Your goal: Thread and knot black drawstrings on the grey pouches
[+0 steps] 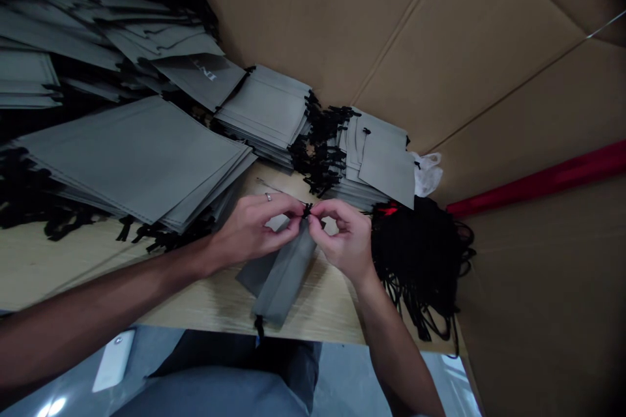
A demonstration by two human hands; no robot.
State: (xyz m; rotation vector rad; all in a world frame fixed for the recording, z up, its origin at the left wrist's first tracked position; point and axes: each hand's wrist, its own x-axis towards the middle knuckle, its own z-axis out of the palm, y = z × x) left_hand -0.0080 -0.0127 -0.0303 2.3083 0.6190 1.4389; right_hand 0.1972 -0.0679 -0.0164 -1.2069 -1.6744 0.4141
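Note:
My left hand [261,225], with a ring on one finger, pinches one side of a short black drawstring cord [306,210]. Pinching the other side is my right hand [342,234], so the two sets of fingertips almost meet. The cord is at the top end of a grey drawstring pouch [288,273], which hangs folded toward the table's front edge. A black cord knot shows at the pouch's lower end. A thin, needle-like rod [278,189] lies just beyond my left fingers. Whether the cord is being tied or pulled is hidden by the fingers.
Stacks of grey pouches [132,150] with black cord ends cover the left of the wooden table [337,306]. Further stacks [268,104] stand at the back by cardboard [352,19]. A heap of black cords [420,260] lies right, near a white plastic bag [428,172] and a red strip [538,179].

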